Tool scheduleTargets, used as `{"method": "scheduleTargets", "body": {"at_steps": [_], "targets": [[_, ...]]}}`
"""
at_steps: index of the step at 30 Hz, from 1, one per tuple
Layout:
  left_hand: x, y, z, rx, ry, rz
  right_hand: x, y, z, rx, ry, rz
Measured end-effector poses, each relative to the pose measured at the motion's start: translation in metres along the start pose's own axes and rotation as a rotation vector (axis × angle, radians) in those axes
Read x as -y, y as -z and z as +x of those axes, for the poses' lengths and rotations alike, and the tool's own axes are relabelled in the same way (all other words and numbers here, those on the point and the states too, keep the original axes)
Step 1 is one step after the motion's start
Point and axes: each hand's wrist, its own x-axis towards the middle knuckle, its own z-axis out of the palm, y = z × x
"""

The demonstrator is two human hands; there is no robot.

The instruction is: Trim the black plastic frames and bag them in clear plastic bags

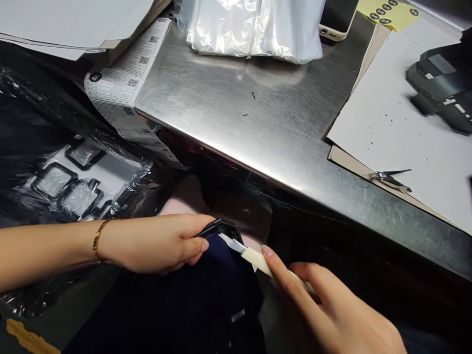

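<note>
My left hand [162,242], with a beaded bracelet at the wrist, pinches a small black plastic part [221,227] above my lap. From the right, my right hand [313,295] grips a knife with a cream handle [257,259], its index finger stretched along the handle. The knife's metal blade lies against or very close to the inner edge of the black part; exact contact is hard to tell. Part of the black part is hidden behind my left fingers.
A metal table [236,118] bears plastic bags [254,29], a phone [337,17], white sheets [416,132], small clippers [393,179] and blurred black parts [442,83]. Labels [114,88] hang over its left edge. Wrapped black frames [55,179] lie at left.
</note>
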Motion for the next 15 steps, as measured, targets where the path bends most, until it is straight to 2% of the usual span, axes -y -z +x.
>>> {"method": "scheduleTargets", "body": {"at_steps": [7,12,15], "targets": [[0.012,0.001,0.005,0.007,-0.031,-0.050,0.006,-0.019,-0.009,-0.107,-0.075,0.057],[0.010,0.001,0.006,0.004,-0.051,-0.025,0.010,-0.025,-0.008,-0.152,-0.084,0.085],[0.009,0.001,0.005,-0.002,-0.041,-0.036,0.003,-0.025,-0.007,-0.179,0.032,0.165]]}}
